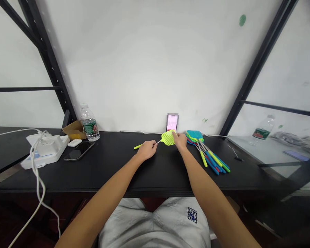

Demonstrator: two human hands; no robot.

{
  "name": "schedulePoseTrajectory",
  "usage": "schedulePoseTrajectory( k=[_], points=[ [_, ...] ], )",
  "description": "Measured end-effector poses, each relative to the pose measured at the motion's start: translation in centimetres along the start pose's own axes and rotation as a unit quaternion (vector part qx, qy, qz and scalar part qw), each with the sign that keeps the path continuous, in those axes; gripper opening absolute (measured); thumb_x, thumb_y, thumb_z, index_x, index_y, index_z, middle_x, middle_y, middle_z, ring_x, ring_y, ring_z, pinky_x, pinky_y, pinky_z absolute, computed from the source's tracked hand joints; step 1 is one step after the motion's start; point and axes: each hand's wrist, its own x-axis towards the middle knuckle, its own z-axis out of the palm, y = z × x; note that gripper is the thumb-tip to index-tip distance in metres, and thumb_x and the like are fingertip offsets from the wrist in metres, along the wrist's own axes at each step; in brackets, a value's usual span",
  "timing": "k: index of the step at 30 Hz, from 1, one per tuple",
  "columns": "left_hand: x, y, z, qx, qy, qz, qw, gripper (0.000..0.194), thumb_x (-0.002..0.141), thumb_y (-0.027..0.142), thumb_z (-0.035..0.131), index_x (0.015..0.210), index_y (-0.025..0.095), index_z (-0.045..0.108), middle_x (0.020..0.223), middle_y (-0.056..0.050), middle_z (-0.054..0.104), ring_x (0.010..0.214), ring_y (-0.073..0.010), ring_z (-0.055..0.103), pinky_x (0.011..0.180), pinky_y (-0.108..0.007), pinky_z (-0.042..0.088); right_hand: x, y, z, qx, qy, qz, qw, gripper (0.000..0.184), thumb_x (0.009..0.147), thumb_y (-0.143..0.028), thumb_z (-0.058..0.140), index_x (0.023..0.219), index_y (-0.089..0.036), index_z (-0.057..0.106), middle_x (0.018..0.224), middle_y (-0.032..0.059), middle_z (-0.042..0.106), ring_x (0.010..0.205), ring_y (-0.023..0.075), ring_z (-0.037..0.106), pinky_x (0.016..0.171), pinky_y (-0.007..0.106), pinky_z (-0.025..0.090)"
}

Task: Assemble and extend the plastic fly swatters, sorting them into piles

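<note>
A yellow-green fly swatter (167, 138) is held level above the black desk, its handle end pointing left. My left hand (146, 150) is closed around its metal shaft, near the handle. With my right hand (180, 140) I pinch the right edge of its perforated head. Just right of that hand lies a pile of several fly swatters (195, 136) in blue, green, yellow-green and red, their handles fanned toward the front right.
A phone (172, 121) leans on the wall behind the swatter. At left are a water bottle (90, 124), a dark phone (79, 151), a white case (74, 142), a cardboard box (76, 130) and a power strip (46, 155) with cables. A short cable (238, 158) lies at right.
</note>
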Motion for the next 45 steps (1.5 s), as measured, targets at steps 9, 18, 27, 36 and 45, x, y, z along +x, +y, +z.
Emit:
schedulePoseTrajectory(
  k=[9, 18, 27, 36, 45],
  points=[
    [-0.3, 0.2, -0.2, -0.009, -0.013, 0.041, 0.999, 0.03, 0.093, 0.033, 0.04, 0.078, 0.021, 0.064, 0.069, -0.003, 0.064, 0.064, -0.0167, 0.056, 0.061, -0.026, 0.034, -0.3, -0.1, -0.2, 0.014, 0.005, -0.024, 1.0, 0.042, 0.083, -0.051, 0.048, 0.06, -0.018, 0.06, 0.063, 0.0064, 0.063, 0.06, 0.0192, 0.053, 0.054, 0.026, 0.033],
    [-0.6, 0.4, -0.4, 0.013, -0.008, 0.056, 0.998, 0.03, 0.093, 0.032, 0.04, 0.078, 0.021, 0.062, 0.07, -0.004, 0.064, 0.066, -0.0172, 0.057, 0.062, -0.027, 0.034, -0.5, -0.1, 0.5, 0.012, -0.018, -0.046, 0.999, 0.044, 0.083, -0.054, 0.047, 0.058, -0.019, 0.055, 0.06, 0.0033, 0.058, 0.059, 0.0171, 0.051, 0.054, 0.026, 0.031],
    [-0.8, 0.6, -0.5, 0.022, -0.009, 0.054, 0.998, 0.028, 0.093, 0.029, 0.04, 0.078, 0.021, 0.061, 0.073, -0.006, 0.065, 0.07, -0.0194, 0.06, 0.065, -0.028, 0.035, -1.0, -0.7, 0.4, -0.003, -0.03, -0.06, 0.998, 0.041, 0.083, -0.052, 0.048, 0.064, -0.018, 0.061, 0.066, 0.0053, 0.063, 0.062, 0.0181, 0.054, 0.055, 0.025, 0.033],
    [-0.8, 0.1, -0.8, 0.03, -0.007, 0.034, 0.999, 0.027, 0.093, 0.031, 0.039, 0.079, 0.022, 0.061, 0.075, -0.005, 0.066, 0.072, -0.0191, 0.06, 0.065, -0.027, 0.035, -1.7, -1.4, 0.6, 0.047, -0.045, -0.072, 0.995, 0.039, 0.081, -0.052, 0.052, 0.083, -0.017, 0.07, 0.081, 0.0064, 0.069, 0.078, 0.0209, 0.062, 0.066, 0.026, 0.042],
    [0.0, 0.6, -0.6, -0.034, 0.106, -0.007, 0.994, 0.033, 0.097, 0.036, 0.034, 0.084, 0.021, 0.06, 0.074, -0.004, 0.064, 0.069, -0.0165, 0.057, 0.063, -0.027, 0.034, -2.3, -3.1, 0.6, 0.365, -0.12, 0.033, 0.923, 0.043, 0.079, -0.061, 0.059, 0.081, -0.019, 0.054, 0.06, 0.0005, 0.056, 0.043, 0.0094, 0.044, 0.038, 0.022, 0.031]
  ],
)
